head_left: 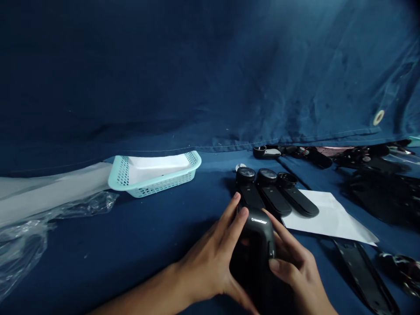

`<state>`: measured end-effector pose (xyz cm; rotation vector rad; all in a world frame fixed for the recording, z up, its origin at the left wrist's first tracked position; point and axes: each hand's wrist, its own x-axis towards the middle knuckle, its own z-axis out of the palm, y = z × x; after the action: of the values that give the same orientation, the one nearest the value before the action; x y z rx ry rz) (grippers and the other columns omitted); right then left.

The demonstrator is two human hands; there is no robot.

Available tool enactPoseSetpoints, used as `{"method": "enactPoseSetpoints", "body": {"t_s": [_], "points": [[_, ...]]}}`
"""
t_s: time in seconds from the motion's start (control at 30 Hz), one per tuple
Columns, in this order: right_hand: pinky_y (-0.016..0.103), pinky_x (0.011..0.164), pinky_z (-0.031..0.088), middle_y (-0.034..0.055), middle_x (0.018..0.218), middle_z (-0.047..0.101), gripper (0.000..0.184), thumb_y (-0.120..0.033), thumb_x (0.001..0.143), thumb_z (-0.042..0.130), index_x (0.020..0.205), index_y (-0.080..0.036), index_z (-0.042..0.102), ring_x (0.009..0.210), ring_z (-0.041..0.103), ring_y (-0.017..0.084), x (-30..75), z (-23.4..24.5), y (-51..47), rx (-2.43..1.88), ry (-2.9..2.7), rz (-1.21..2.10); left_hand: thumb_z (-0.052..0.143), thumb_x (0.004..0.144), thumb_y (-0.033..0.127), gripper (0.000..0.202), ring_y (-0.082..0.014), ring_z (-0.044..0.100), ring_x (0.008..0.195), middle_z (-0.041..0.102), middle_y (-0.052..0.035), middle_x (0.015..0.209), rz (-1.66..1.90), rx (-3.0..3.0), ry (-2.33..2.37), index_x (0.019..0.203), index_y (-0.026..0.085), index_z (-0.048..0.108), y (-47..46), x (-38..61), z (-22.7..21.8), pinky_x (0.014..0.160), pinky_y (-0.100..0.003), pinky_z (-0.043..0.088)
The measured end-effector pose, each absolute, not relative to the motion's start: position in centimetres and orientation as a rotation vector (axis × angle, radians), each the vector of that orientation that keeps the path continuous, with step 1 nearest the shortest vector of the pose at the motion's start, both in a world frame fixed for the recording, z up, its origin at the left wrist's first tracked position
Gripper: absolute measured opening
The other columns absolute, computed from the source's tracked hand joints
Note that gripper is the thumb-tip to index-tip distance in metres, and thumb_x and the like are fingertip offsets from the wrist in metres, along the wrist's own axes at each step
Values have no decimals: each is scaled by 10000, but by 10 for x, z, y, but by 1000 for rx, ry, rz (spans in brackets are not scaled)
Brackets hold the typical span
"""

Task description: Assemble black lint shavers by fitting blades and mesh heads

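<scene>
Between my hands is a black plastic device with rounded edges, a small white logo near its far end and a slot or button on its right side. My left hand spans its left side, fingertips at the far end and thumb low down. My right hand grips the right side, its thumb beside the slot. The near part of the device is dark and partly hidden. Just beyond it lie several similar long black parts with round ends, such as this one and the rightmost one.
A light-blue perforated basket with a white lining stands at the left. Clear plastic wrap lies left. On the right are white paper sheets, a long black shell and a dark heap of parts. A blue curtain hangs behind.
</scene>
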<state>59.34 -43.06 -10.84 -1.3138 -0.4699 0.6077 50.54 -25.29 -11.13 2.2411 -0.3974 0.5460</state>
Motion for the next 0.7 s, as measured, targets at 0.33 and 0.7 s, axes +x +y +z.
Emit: {"method": "enactPoseSetpoints", "body": {"t_s": [0.33,0.7], "points": [[485,871,538,99,1253,640,684,-359,728,672,1379,-311,467,1073,640,350,594,-108,-432,-1321,-552,570,928,448,415,1455,-474,18,1412,-297,-38,1553,540,2239,-437,1485,416,-93,-250,507,-116,1059,-629,317],[445,803,583,88,1225,663,658,-368,736,680,1363,-330,482,1033,665,343,591,-105,-433,-1341,-635,477,899,521,418,1378,-475,145,1407,-300,-51,1552,591,2304,-486,1501,374,-70,-250,505,-113,1061,-588,351]]}}
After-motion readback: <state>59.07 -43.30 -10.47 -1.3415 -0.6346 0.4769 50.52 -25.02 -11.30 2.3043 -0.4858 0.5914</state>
